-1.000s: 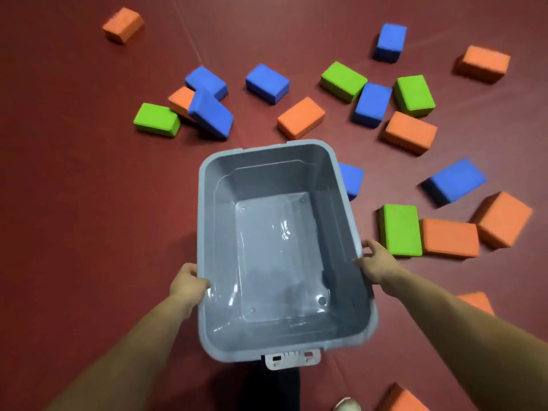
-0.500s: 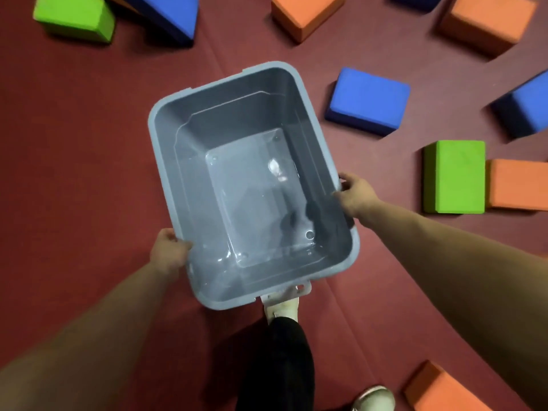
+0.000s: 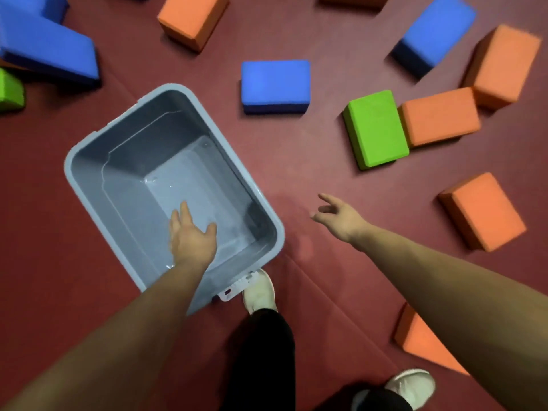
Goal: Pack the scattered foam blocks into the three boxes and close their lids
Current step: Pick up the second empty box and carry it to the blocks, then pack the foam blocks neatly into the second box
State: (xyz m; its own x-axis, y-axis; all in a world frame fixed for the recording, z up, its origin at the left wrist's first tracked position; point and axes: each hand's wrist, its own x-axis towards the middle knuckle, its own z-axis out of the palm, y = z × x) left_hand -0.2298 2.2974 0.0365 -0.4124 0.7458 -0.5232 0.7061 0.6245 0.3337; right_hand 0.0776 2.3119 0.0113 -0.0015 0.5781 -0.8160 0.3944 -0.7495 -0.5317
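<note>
An empty grey plastic box (image 3: 89, 185) rests on the dark red floor, lidless, with a white latch (image 3: 237, 287) at its near end. My left hand (image 3: 191, 237) hovers over the box's near part, fingers apart, holding nothing. My right hand (image 3: 338, 215) is out to the right of the box above bare floor, fingers spread and empty. Foam blocks lie around: a blue block (image 3: 275, 86) beyond the box, a green block (image 3: 376, 129) touching an orange block (image 3: 440, 120), and another orange block (image 3: 483, 210) at the right.
More blocks lie at the edges: orange ones (image 3: 192, 19) (image 3: 504, 65) (image 3: 421, 339), blue ones (image 3: 434, 31) (image 3: 44, 46), a green one (image 3: 10, 90) at far left. My legs and white shoes (image 3: 259, 289) (image 3: 412, 385) stand just behind the box.
The box has been set down on the floor and both hands have let go of its rim. The left hand moved over the box; the right hand swung out to the right.
</note>
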